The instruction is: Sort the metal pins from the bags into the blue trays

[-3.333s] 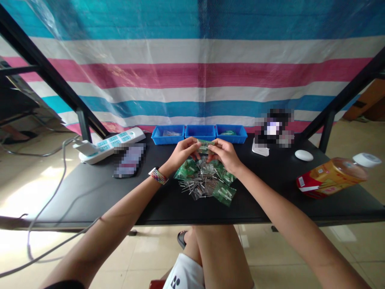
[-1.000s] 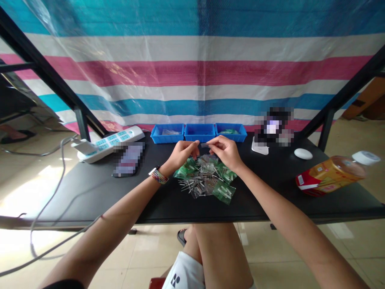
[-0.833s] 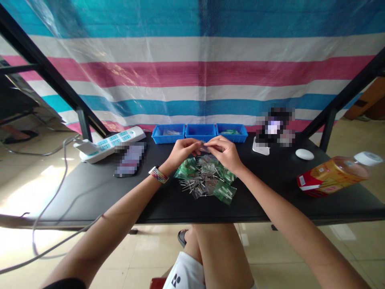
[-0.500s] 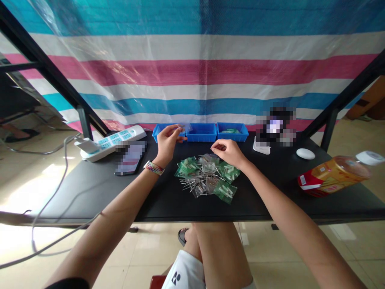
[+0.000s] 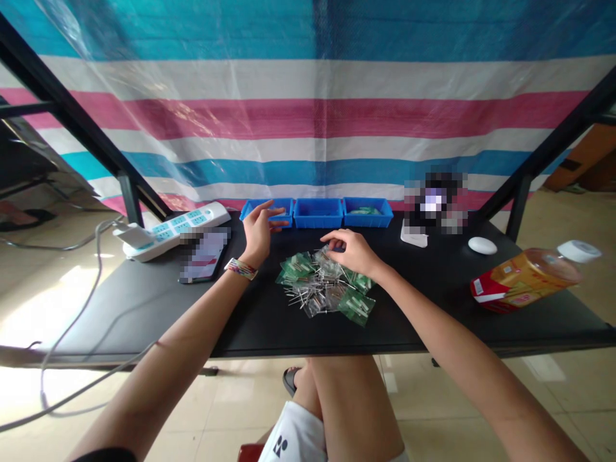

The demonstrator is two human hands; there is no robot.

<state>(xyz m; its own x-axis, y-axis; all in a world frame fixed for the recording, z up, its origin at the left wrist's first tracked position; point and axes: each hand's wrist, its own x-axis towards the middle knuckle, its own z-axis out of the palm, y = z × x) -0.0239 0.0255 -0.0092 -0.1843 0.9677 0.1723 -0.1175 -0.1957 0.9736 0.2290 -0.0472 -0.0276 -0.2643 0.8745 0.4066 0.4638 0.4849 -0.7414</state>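
My left hand [image 5: 258, 232] is open with fingers spread, in front of and partly over the left blue bin [image 5: 248, 212]. Nothing shows in its fingers, and something small and clear lies in that bin. My right hand [image 5: 353, 250] is just above the far side of a pile of small bags, its fingers bent but apart. Nearest to its fingertips is a clear bag [image 5: 321, 258]; whether they touch it is hard to see. Green bags [image 5: 357, 306] lie at the pile's edges, and loose thin metal pins [image 5: 301, 296] stick out at its left.
A middle blue bin [image 5: 318, 215] and a right blue bin [image 5: 368, 221] with green bags stand at the back. Left are a power strip [image 5: 192, 221] and a phone [image 5: 205, 256]. Right are a white oval case [image 5: 482, 246] and a tilted drink bottle [image 5: 524, 279].
My left hand has opened at the left bin and let go of the clear bag it was pinching. My right hand has moved left and down to the pile.
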